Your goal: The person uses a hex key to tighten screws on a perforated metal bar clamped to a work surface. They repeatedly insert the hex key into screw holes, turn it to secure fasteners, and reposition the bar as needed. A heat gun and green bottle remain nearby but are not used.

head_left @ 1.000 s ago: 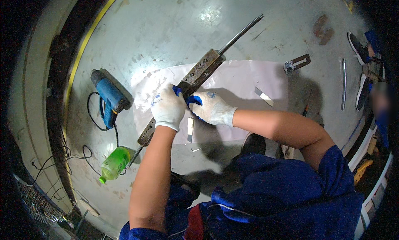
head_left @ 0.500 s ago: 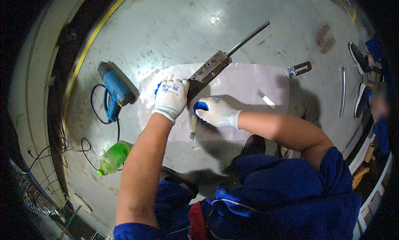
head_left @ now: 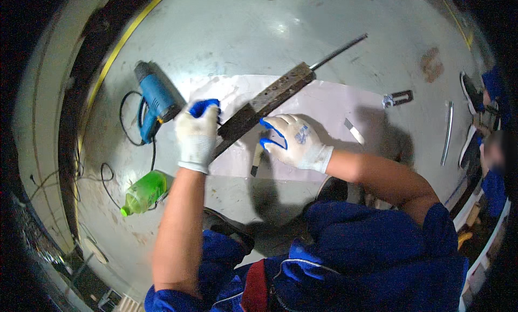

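Note:
A long, rusty rectangular metal block with a thin steel rod at its far end lies diagonally across a white sheet. My left hand, in a white glove with blue coating, is beside the block's near end. Its fingers look bent but are blurred, so I cannot tell whether they hold anything. My right hand, gloved alike, hovers right of the block with thumb and fingers apart and nothing between them. A small flat blade-like tool lies below its thumb; a similar one rests farther right.
A blue heat gun with a black cord lies at left, above a green bottle on its side. On the right are a slotted metal piece and a curved metal strip. Another person's shoes show at the right rim.
My left hand has come off the block and moved left and slightly down. My right hand has shifted right, its fingers spreading wider. The view has shifted slightly too.

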